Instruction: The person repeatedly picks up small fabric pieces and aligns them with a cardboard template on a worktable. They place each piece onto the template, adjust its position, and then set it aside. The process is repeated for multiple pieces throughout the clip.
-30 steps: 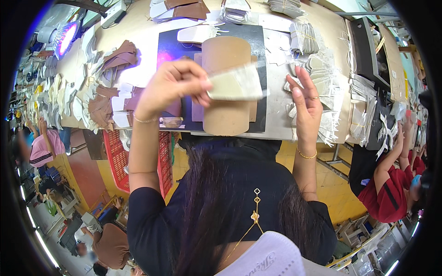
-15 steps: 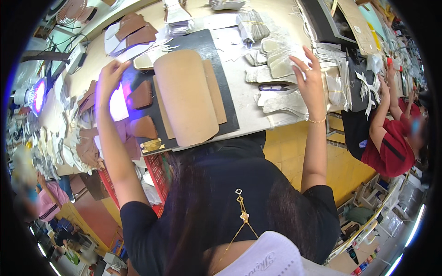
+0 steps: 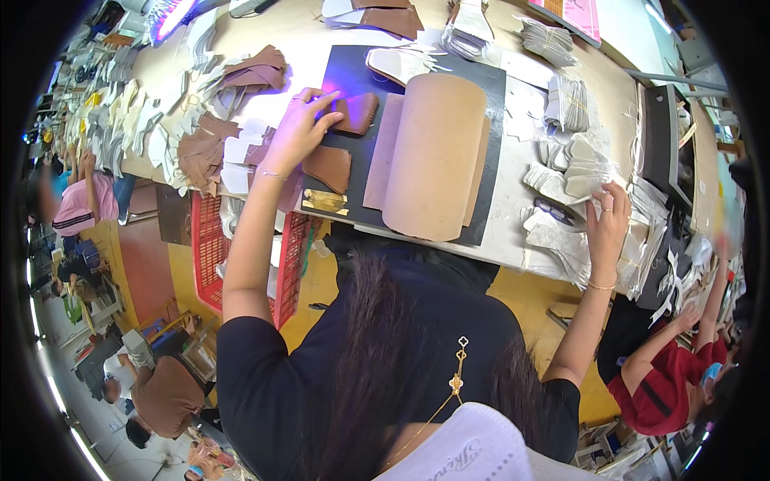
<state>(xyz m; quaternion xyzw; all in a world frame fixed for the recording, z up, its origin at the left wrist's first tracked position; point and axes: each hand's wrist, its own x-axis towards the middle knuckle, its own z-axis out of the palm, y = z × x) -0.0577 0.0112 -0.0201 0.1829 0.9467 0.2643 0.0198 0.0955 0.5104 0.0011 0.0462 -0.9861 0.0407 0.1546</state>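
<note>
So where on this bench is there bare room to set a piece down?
Bare patches: the black mat below the left hand, and white tabletop right of the tan roll. Crowded: brown pieces left, white stacks by the right hand.

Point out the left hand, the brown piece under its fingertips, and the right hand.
left hand (image 3: 298, 132), head view, on the back of the hand.
small brown piece (image 3: 358, 115), head view, on its upper face.
right hand (image 3: 607, 231), head view, on the back of the hand.
</note>
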